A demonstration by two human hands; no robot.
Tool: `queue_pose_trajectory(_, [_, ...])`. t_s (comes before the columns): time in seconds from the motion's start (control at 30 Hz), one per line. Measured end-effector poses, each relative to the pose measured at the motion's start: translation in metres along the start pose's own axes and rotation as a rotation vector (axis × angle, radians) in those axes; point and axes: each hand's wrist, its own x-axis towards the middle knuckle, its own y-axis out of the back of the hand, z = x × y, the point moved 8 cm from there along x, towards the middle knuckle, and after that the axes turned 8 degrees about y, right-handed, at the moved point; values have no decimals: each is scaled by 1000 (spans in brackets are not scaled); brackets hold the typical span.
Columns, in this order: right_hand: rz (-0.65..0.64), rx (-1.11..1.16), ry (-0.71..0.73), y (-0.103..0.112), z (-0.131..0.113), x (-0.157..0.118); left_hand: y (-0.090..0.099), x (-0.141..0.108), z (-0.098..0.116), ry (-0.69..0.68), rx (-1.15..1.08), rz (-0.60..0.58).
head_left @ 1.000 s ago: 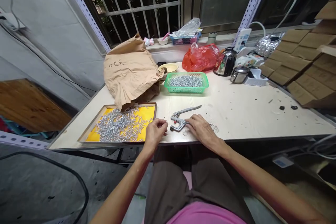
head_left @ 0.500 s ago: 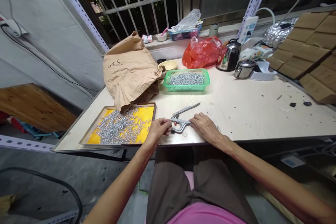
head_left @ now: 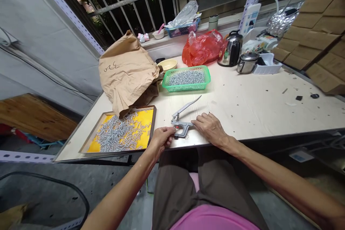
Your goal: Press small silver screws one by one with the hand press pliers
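Note:
Grey snap-fastener pliers (head_left: pixel 188 125) lie near the table's front edge, their long lever angled up and away from the lower handle. My right hand (head_left: pixel 209 128) has its fingers closed on the end of the lower handle. At the jaw, beside a small red part, my left hand (head_left: pixel 162 138) is pinched; whatever sits between its fingertips is too small to make out. Left of it is a shallow tray (head_left: pixel 154 120) with a yellow bottom, heaped with small silver spring-like pieces (head_left: pixel 114 133). Behind the pliers, a green basket (head_left: pixel 185 87) holds many similar silver pieces.
A brown paper bag (head_left: pixel 126 73) leans over the tray's back edge. Farther back stand a cream bowl (head_left: pixel 168 65), a red plastic bag (head_left: pixel 202 48), a kettle (head_left: pixel 232 48) and a metal pot (head_left: pixel 247 64). Cardboard (head_left: pixel 309 36) rises at the right.
The pliers' lever has swung up, wider from the lower handle. My left fingertips have come in closer to the jaw; my right hand keeps its hold. The camera view has shifted slightly.

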Motion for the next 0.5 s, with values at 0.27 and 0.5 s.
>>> queue_pose_trajectory(0.27, [-66, 82, -13, -9, 7, 5, -6, 0, 5, 75, 147, -45])
queue_pose_trajectory(0.5, [-170, 154, 12, -10, 3, 15, -5, -4, 4, 282, 331, -88])
